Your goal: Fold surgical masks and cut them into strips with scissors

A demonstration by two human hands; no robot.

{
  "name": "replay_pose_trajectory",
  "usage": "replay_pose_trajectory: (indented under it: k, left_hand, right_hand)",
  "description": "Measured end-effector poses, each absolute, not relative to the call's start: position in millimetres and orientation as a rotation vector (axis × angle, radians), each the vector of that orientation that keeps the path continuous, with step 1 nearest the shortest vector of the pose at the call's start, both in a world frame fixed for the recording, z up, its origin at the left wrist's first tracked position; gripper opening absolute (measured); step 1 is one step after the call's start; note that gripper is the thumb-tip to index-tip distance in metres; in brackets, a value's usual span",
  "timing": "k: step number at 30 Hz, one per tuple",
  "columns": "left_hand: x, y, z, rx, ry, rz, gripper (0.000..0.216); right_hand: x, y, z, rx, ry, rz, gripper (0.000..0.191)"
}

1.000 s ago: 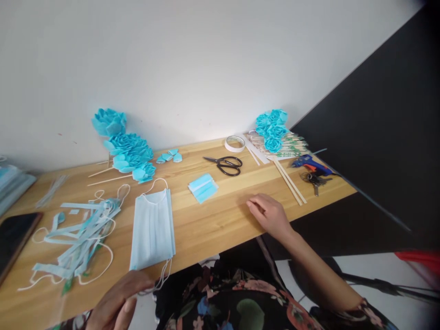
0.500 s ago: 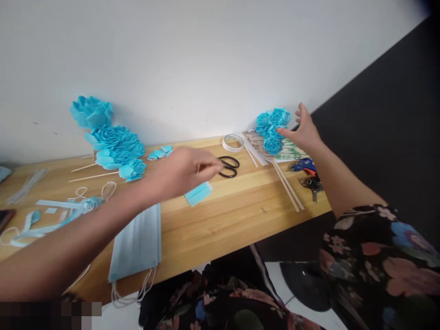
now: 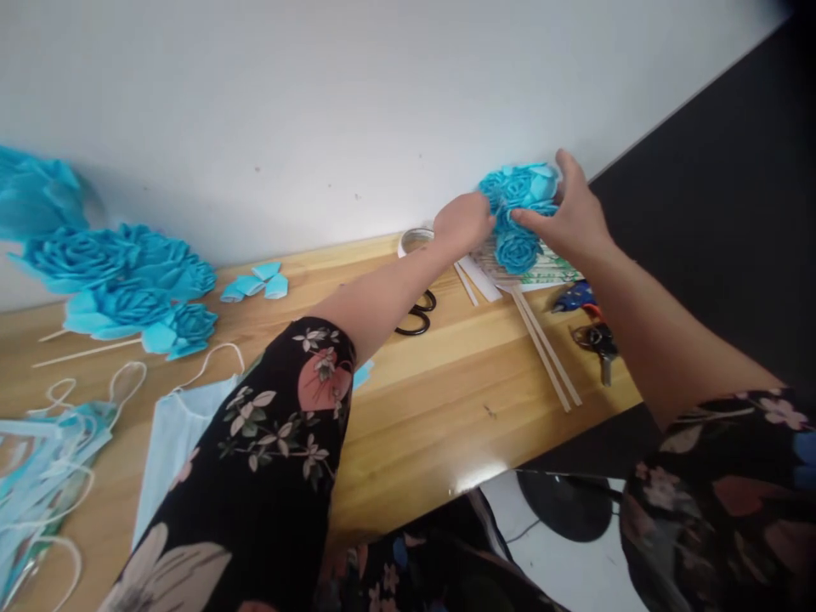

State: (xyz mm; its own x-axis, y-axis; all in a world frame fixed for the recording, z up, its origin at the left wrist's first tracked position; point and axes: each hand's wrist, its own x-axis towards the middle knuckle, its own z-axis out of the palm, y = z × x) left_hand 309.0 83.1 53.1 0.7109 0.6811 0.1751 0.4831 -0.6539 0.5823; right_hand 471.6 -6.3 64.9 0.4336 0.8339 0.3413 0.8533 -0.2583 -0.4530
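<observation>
Both my hands reach to the far right back of the wooden table (image 3: 446, 408). There a bunch of blue paper flowers (image 3: 519, 189) on wooden sticks (image 3: 545, 270) stands against the white wall. My left hand (image 3: 468, 219) is closed on the bunch's left side. My right hand (image 3: 570, 217) grips its right side, thumb in front and fingers over the top. One more blue flower (image 3: 515, 252) shows just below the hands.
A tape roll (image 3: 410, 238), black scissors (image 3: 417, 316), loose sticks (image 3: 548, 353), a blue glue gun (image 3: 574, 296) and keys (image 3: 599, 340) lie around the hands. Larger blue flowers (image 3: 127, 280), loose petals (image 3: 255, 282), a face mask (image 3: 169, 433) and cut scraps (image 3: 38, 459) lie to the left.
My left hand went from near the scissors to the flower bunch. My right hand closed on the bunch. The view shifted right and closer.
</observation>
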Motion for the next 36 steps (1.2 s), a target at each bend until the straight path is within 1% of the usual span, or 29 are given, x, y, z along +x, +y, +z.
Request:
replay_pose_trajectory:
  k: [5, 13, 19, 25, 30, 36]
  left_hand:
    - [338.3, 89.0, 44.3, 2.310, 0.976, 0.514, 0.034]
    - [342.8, 96.1, 45.6, 2.223, 0.970, 0.543, 0.028]
    - [336.9, 100.5, 45.9, 2.252, 0.965, 0.543, 0.027]
    - [332.8, 105.3, 37.3, 2.319, 0.978, 0.569, 0.032]
    - [330.9, 109.4, 36.0, 2.318, 0.996, 0.569, 0.028]
    - [325.4, 113.9, 30.4, 2.302, 1.018, 0.593, 0.025]
  right_hand:
    - [476.6, -9.2, 62.2, -2.037, -1.413, -0.064, 0.100]
    - [475.0, -8.5, 64.1, -1.930, -1.403, -0.125, 0.086]
    - [473.9, -8.9, 65.1, -1.931, -1.389, -0.163, 0.083]
    - [479.8, -11.1, 62.3, -1.859, -1.366, -0.183, 0.079]
    - [479.4, -14.1, 65.6, -1.865, -1.328, -0.206, 0.075]
    - [471.2, -15.0, 60.7, -1.904, -1.340, -0.220, 0.078]
